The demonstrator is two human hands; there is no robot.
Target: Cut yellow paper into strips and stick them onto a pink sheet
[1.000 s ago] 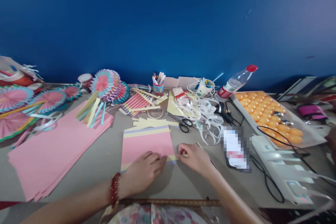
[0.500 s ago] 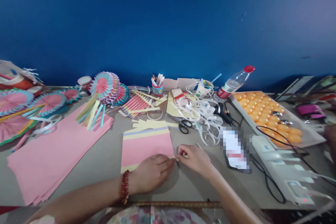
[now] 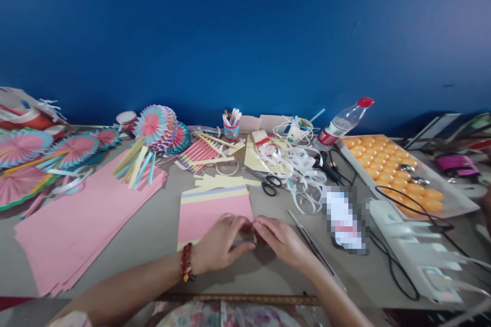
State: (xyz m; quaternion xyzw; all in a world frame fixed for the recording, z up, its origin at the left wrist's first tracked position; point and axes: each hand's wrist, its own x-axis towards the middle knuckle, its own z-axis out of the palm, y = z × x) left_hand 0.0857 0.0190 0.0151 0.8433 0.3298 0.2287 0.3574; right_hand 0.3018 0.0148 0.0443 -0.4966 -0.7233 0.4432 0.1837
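A pink paper sheet (image 3: 213, 209) with yellow and lilac strips across its top and a yellow strip along its bottom lies in front of me. My left hand (image 3: 224, 245) arches over its lower right corner, thumb and fingers apart. Against its fingertips, at the sheet's right edge, rest the fingertips of my right hand (image 3: 280, 240). The right fingers are pressed together; what they hold, if anything, is hidden. Beyond the sheet lie loose yellow paper strips (image 3: 218, 181). Black-handled scissors (image 3: 271, 185) are near its upper right corner.
Pink sheets (image 3: 88, 219) are stacked at left beside folded paper fans (image 3: 155, 125). White ribbon (image 3: 307, 184), a plastic bottle (image 3: 341, 125), a phone (image 3: 345, 219), a power strip (image 3: 418, 250) and a tray of orange domes (image 3: 391, 168) occupy the right. A thin metal strip (image 3: 316, 248) lies by my right forearm.
My left thumb has spread away from its fingers. My right hand has shifted slightly down, its fingers now stretched together toward the left fingertips. More of the thin metal strip shows.
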